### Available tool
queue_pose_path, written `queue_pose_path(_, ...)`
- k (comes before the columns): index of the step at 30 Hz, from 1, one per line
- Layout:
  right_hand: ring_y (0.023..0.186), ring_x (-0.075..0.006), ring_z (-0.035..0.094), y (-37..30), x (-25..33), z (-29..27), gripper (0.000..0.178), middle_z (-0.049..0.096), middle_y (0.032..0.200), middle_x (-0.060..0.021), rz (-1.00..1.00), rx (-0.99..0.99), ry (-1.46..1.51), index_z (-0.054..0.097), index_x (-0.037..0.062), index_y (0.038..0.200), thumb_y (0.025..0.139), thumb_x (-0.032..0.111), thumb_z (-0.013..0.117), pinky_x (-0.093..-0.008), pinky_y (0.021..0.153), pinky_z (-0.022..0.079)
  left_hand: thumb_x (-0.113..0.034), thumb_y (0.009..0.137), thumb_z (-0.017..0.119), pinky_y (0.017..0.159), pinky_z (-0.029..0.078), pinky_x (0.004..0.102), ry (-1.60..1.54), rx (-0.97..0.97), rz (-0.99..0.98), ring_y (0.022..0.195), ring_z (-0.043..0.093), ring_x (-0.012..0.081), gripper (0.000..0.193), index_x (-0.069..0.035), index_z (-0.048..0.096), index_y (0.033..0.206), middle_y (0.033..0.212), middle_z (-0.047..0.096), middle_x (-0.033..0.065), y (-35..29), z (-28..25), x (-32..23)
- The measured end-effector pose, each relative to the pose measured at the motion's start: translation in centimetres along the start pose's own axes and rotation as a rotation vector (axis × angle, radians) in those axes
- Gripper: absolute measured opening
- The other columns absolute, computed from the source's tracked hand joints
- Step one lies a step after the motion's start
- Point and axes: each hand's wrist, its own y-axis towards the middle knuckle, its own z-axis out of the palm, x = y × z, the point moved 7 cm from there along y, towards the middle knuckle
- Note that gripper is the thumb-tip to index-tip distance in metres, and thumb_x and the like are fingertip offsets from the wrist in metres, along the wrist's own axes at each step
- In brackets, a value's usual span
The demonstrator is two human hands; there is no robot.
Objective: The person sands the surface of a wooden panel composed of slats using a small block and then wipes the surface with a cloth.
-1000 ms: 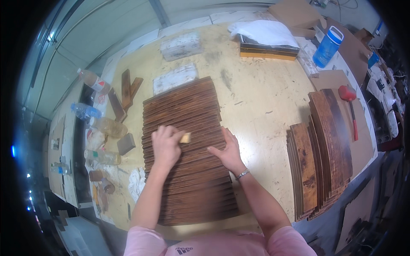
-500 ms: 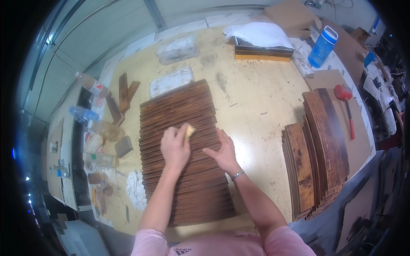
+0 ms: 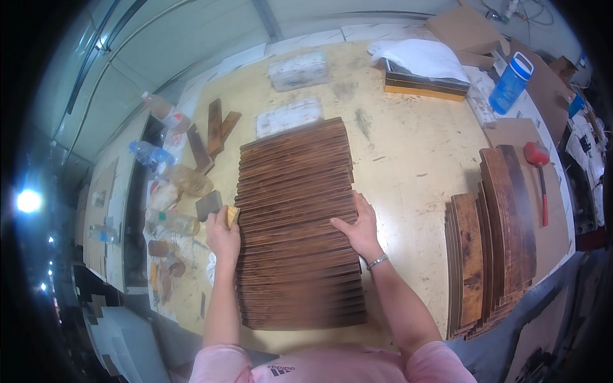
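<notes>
A stack of dark brown wooden boards (image 3: 297,255) lies in overlapping rows on the table before me. My left hand (image 3: 223,239) is at its left edge, closed around a small yellow sponge (image 3: 233,216). Across from it, my right hand (image 3: 362,230) rests against the right edge, thumb stretched over the boards and fingers extended along the side. A dark grey block (image 3: 208,206) lies just beyond my left fingers. Part of a white cloth (image 3: 211,267) shows behind my left forearm.
Several plastic bottles (image 3: 185,179) line the table's left side, near three loose wood strips (image 3: 215,127). More boards (image 3: 472,255) stand stacked at right beside a red mallet (image 3: 536,155). Two white wrapped blocks (image 3: 288,116), a cloth-topped box (image 3: 424,85) and a blue bottle (image 3: 511,84) are farther back.
My left hand has moved left with the sponge, from the middle of the boards to their left edge. My right hand stays at the right edge. The whole view has shifted slightly.
</notes>
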Motion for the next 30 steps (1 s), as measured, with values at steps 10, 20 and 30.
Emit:
queue_pose_path(10, 0.144, -0.0396, 0.039, 0.8, -0.7, 0.5, 0.092, 0.043, 0.155, -0.0276, -0.034, 0.072, 0.198, 0.039, -0.0071, 0.153, 0.08, 0.027, 0.085, -0.047, 0.121, 0.032, -0.008, 0.081, 0.072, 0.087, 0.053, 0.0448, -0.182, 0.051, 0.121, 0.101, 0.062, 0.0336, 0.044, -0.012, 0.069, 0.125, 0.101, 0.065, 0.0112, -1.6, 1.3, -2.5)
queue_pose_path(20, 0.116, -0.0293, 0.062, 0.1, 2.3, 0.7, 0.064, 0.066, 0.125, -0.017, -0.097, 0.015, 0.381, 0.056, -0.0038, 0.137, 0.078, 0.003, 0.08, -0.0409, 0.104, 0.048, -0.009, 0.08, 0.071, 0.096, 0.05, 0.0471, 0.344, -0.043, -0.27, 0.11, 0.063, 0.0383, 0.039, -0.009, 0.073, 0.119, 0.114, 0.068, 0.0149, -10.0, -8.2, 21.2)
queue_pose_path(30, 0.123, -0.0261, 0.061, 0.3, 0.6, -0.7, 0.072, 0.063, 0.135, -0.0161, -0.066, 0.089, 0.35, 0.042, -0.0035, 0.152, 0.09, 0.011, 0.076, -0.0367, 0.106, 0.048, -0.006, 0.084, 0.066, 0.07, 0.057, 0.041, -0.156, 0.531, 0.597, 0.08, 0.072, 0.0333, 0.023, -0.003, 0.073, 0.106, 0.107, 0.074, 0.0129, -7.3, -20.7, -15.3)
